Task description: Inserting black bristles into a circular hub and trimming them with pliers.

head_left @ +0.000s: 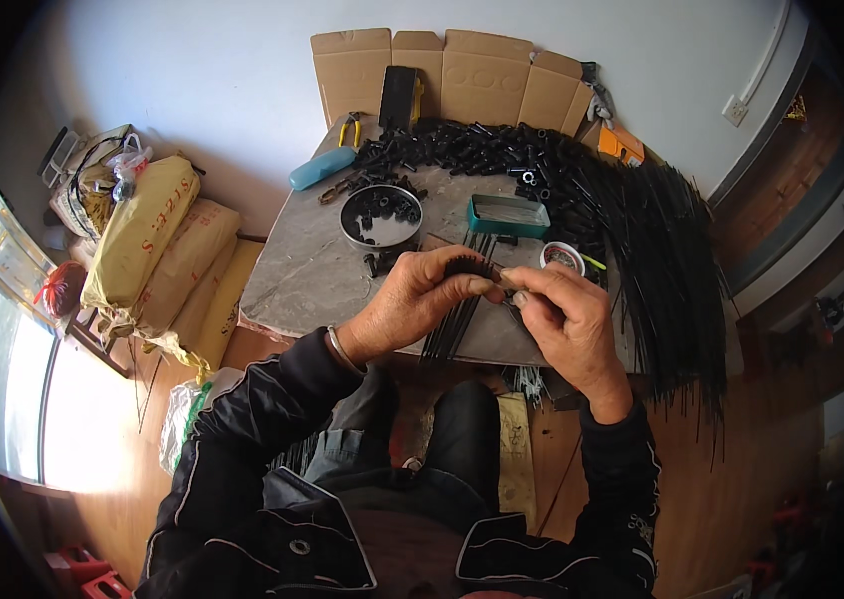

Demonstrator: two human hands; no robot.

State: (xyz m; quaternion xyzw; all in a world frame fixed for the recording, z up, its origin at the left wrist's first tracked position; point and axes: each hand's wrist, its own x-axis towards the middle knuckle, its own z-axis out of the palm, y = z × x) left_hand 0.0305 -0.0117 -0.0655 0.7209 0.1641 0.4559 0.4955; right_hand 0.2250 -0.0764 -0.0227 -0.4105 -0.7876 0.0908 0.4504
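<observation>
My left hand (410, 301) is closed on a dark curved strip with a ridged, comb-like edge (469, 266), held above the table's near edge. At the right end of that strip, the thumb and fingers of my right hand (569, 317) are pinched together. Whatever they grip there is too small to make out. Beneath both hands, several thin black rods (447, 334) stick out over the edge. Just beyond lie a teal box (509, 226) and a small white bowl with a red rim (563, 259). A round metal pan (347, 222) holds small black parts.
Black tubular pieces (482, 148) heap along the table's back, before cardboard panels (487, 80). Long black rods (666, 270) hang over the right side. Yellow-handled pliers (350, 130) and a blue bottle-shaped object (323, 169) lie back left. Stuffed sacks (152, 235) are stacked left.
</observation>
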